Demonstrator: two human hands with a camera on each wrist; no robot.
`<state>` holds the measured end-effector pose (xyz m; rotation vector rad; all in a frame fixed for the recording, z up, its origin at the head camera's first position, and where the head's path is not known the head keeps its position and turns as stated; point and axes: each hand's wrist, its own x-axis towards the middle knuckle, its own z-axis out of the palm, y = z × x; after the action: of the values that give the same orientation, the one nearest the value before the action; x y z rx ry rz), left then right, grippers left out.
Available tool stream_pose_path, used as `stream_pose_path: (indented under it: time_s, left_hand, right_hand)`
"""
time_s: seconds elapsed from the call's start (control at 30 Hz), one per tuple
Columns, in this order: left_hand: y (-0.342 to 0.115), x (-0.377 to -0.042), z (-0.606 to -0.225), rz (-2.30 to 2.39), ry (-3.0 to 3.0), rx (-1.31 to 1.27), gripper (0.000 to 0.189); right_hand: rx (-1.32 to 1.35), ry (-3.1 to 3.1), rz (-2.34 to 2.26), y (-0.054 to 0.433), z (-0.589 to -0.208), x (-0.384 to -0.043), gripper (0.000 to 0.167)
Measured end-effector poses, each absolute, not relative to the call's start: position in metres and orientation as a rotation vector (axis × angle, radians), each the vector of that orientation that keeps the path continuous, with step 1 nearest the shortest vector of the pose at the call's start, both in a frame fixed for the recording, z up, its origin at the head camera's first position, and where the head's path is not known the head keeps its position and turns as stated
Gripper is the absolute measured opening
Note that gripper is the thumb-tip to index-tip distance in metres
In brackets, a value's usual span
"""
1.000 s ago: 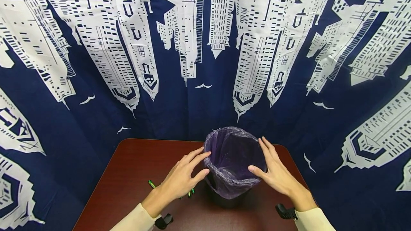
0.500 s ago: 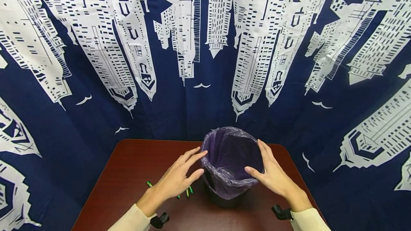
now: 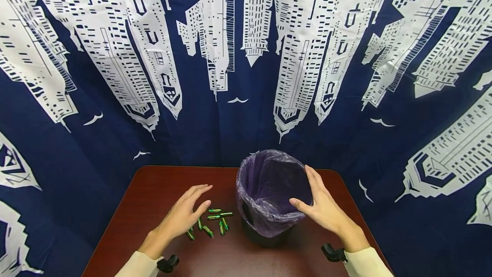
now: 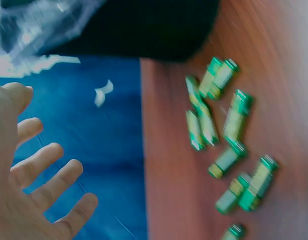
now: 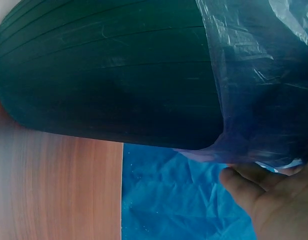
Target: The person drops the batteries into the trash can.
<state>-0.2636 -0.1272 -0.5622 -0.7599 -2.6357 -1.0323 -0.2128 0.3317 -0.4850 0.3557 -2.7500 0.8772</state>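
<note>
A dark trash can (image 3: pixel 265 236) stands upright on the table, lined with a translucent purple trash bag (image 3: pixel 269 221) folded over its rim. My right hand (image 3: pixel 326 208) touches the bag at the can's right rim, fingers extended along the outside and thumb reaching over the opening. In the right wrist view, fingertips (image 5: pixel 239 185) lie right at the bag's edge. My left hand (image 3: pixel 178 215) hovers left of the can, fingers spread and holding nothing. Several green-and-yellow batteries (image 3: pixel 214 217) lie scattered on the table beside and partly behind it; the left wrist view shows these batteries (image 4: pixel 234 115) closer.
The reddish-brown wooden table (image 3: pixel 153 187) ends at a far edge just behind the can. A navy curtain (image 3: pixel 211 140) with white upside-down city buildings hangs behind and around the table. A small black device (image 3: pixel 168 264) sits at each wrist.
My left hand has left the can's left rim and moved left and down, uncovering more batteries. My right hand stays at the right rim. The whole view has shifted slightly.
</note>
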Motion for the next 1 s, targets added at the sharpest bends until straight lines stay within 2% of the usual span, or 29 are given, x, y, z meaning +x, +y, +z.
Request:
stream_pose_path:
  time_s: [0.37,1.0]
  left_hand:
    - [-0.186,-0.263,-0.607,-0.932,-2.812,-0.536,0.051]
    - [-0.213,-0.26,-0.645,-0.949,-2.943,-0.299,0.059]
  right_hand:
    - [0.36,-2.716,0.944,0.329,-0.486,-0.214,0.117]
    - [0.372,-2.683,0.993,0.33,-0.486,-0.214,0.115]
